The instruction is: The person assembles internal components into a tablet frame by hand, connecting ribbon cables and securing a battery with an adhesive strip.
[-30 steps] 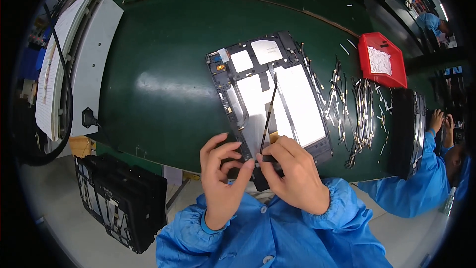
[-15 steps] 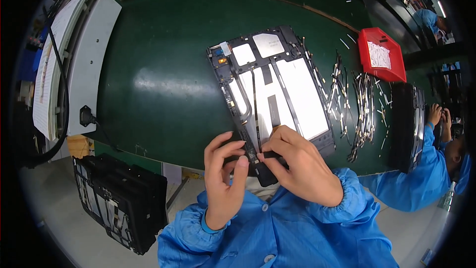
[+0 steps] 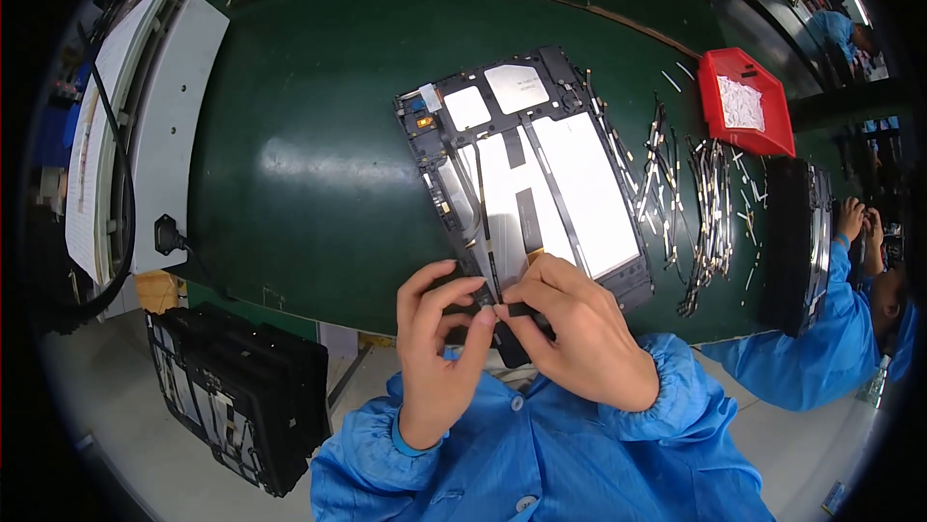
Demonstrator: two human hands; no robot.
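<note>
A flat black-framed device housing (image 3: 570, 87) with silvery-white battery panels lies tilted on the green bench, its near corner toward me. A thin black ribbon cable (image 3: 486, 232) runs down its left side to my fingertips. My right hand (image 3: 584, 334) is closed in a pinch at the cable's near end, with a small dark piece showing between its fingers. My left hand (image 3: 439, 353) curls over the housing's near left edge, its thumb tip meeting the same cable end. The fingers partly hide the contact.
Several loose ribbon cables (image 3: 713, 223) lie right of the housing, near a red bin (image 3: 710, 102) holding white strips. Dark housings (image 3: 797, 242) are stacked farther right, beside a co-worker's blue sleeve (image 3: 792, 367). More housings (image 3: 241, 387) stand below the bench at left, under a white-grey panel (image 3: 183, 116).
The ribbon cable has shifted left across the housing. My right fingertips have moved slightly left, and my left thumb has come closer to the cable end. The housing has shifted slightly left.
</note>
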